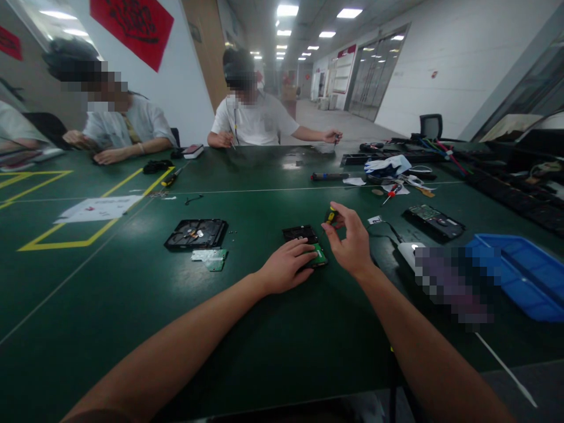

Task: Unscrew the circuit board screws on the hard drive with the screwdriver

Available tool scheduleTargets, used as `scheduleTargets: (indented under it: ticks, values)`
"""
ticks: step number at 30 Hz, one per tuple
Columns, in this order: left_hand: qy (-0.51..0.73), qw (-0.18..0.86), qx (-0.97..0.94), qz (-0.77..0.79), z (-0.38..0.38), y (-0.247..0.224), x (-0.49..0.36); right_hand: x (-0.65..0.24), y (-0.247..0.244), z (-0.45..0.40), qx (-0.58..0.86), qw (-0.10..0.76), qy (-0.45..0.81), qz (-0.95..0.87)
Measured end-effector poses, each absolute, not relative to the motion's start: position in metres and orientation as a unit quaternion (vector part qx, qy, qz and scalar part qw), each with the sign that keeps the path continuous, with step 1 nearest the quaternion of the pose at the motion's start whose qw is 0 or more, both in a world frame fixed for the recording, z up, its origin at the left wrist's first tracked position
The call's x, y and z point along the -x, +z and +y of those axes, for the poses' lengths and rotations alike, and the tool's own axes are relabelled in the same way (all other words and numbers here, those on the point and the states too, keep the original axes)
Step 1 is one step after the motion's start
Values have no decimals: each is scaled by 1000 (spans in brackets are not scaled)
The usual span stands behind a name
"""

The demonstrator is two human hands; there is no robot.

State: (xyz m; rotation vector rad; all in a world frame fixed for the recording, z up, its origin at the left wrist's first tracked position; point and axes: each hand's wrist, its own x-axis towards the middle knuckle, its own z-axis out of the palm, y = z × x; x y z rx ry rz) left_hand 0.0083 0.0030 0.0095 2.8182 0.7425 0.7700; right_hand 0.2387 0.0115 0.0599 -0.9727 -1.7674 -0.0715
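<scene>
My left hand (288,264) rests across a hard drive (300,233), thumb along the near side and fingers over the top, holding it against the table. A green circuit board (319,255) shows on the drive beside my fingertips; part of the drive is hidden under the hand. Just to the right and slightly above it, my right hand (352,241) pinches a screwdriver (330,215) by its yellow and black handle. Its tip cannot be made out. To the left lie another black hard drive (196,233), a detached circuit board (211,258) and several tiny screws (232,233).
A third drive (434,222) and a blue tray (520,276) are at right, beside a white, partly blurred device (409,252) with a cable. A red screwdriver (392,192) lies farther back. Two co-workers sit across the green table (247,352); another person's sleeve shows far left.
</scene>
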Motion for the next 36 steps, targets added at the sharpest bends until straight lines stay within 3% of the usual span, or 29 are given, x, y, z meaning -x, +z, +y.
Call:
scheduleTargets:
  ticks: [14, 21, 36]
  values:
    - [252, 63, -933, 249, 3, 9, -9, -235, 56, 11, 400, 535, 52, -742]
    - [258, 64, -933, 244, 4, 8, -8, -237, 63, 10, 407, 530, -45, -743]
    - [254, 69, -932, 249, 3, 9, -8, -237, 60, 10, 415, 514, -10, -751]
